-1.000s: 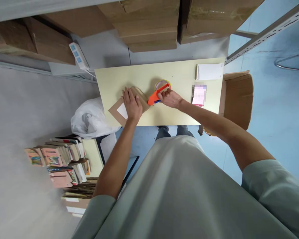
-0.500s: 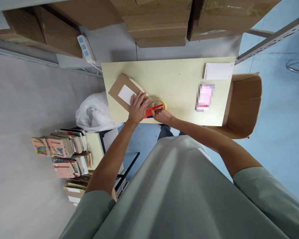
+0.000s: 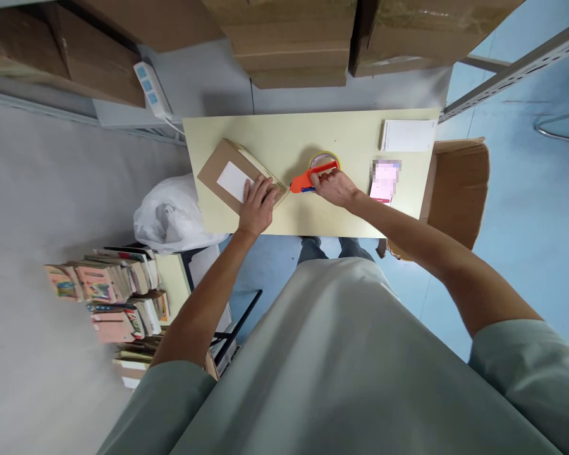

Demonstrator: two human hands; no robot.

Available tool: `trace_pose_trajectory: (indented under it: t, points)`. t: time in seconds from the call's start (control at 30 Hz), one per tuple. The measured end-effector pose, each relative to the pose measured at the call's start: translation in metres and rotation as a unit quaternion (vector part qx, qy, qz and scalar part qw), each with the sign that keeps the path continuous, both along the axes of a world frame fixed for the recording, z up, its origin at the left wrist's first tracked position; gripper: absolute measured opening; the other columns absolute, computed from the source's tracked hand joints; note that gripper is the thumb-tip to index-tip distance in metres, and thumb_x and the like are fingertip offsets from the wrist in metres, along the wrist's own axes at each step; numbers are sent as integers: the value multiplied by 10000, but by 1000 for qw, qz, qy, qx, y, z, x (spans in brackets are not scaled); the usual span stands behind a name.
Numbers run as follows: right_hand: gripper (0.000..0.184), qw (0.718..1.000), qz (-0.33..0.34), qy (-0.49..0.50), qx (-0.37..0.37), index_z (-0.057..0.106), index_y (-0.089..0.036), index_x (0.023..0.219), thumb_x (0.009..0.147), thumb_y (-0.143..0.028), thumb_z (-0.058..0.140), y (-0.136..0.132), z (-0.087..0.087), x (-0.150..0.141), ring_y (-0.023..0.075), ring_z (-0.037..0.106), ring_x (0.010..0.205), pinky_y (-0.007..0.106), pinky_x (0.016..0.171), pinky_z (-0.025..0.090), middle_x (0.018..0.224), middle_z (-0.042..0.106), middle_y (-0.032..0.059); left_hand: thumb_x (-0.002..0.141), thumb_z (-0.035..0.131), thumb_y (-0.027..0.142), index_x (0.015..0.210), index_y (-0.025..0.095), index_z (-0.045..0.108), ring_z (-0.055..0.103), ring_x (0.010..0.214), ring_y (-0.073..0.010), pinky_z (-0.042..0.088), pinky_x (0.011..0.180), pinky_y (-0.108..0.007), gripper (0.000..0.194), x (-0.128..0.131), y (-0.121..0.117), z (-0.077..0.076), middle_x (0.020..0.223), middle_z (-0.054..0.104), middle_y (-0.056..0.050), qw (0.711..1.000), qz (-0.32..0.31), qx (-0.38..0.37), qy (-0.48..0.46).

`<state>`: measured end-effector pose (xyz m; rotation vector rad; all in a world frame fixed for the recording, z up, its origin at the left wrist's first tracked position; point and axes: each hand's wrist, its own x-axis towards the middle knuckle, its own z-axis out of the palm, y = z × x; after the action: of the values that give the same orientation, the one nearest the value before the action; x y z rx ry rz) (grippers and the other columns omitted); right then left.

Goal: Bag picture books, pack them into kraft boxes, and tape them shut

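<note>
A cardboard package (image 3: 222, 165) with a white label (image 3: 233, 181) lies at an angle on the pale table (image 3: 355, 136). My left hand (image 3: 257, 206) rests on its near right part, fingers spread and flat across the label's edge. In my right hand (image 3: 334, 188) is an orange tape dispenser (image 3: 302, 182), gripped by its handle, with a yellow-rimmed roll of tape (image 3: 325, 155) on it. The dispenser's front end points left, close to the package's right corner. Whether tape stretches between them I cannot tell.
White cards (image 3: 408, 135) and a pixelated pink item (image 3: 385, 180) lie at the table's right. Beside it stands an open carton (image 3: 459, 193). Boxes (image 3: 291, 47) and a power strip (image 3: 152, 90) fill the shelf behind. Left are a white bag (image 3: 171, 215) and stacked books (image 3: 109, 278).
My right hand has moved right and away from me with the tape dispenser, off the package's near right end. My left hand has stayed on the package. The view has shifted slightly.
</note>
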<state>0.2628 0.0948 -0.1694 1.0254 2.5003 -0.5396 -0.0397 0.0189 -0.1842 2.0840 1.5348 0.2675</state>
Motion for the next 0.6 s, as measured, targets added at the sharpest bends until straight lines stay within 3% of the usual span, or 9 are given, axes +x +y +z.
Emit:
trace_pose_trajectory:
  t: [0.17,0.43,0.6]
  points:
    - [482,1000,5,11,0,445,36,1552,1139,-169,306,12,-3,-17,348,757,1122,457,990,464,1222,794,298,1117,496,510,1459,255,663,332,1719,-354,94,1436,-698,459,-1,-1,-4,1718,555,-149,1000,5,9,18]
    - [584,995,88,46,8,422,17,1596,1164,-375,409,37,-24,17,374,759,1122,498,1043,467,1263,792,299,1114,533,526,1370,234,679,362,1705,-371,116,1422,-741,415,1,-2,-8,1683,585,-178,999,14,6,45]
    - [595,994,93,54,-8,469,9,1570,1170,-423,383,52,-21,26,380,755,1132,499,1044,466,1271,789,291,1108,543,556,1353,245,684,371,1698,-386,104,1419,-754,421,1,-2,-7,1679,590,-172,999,23,-8,41]
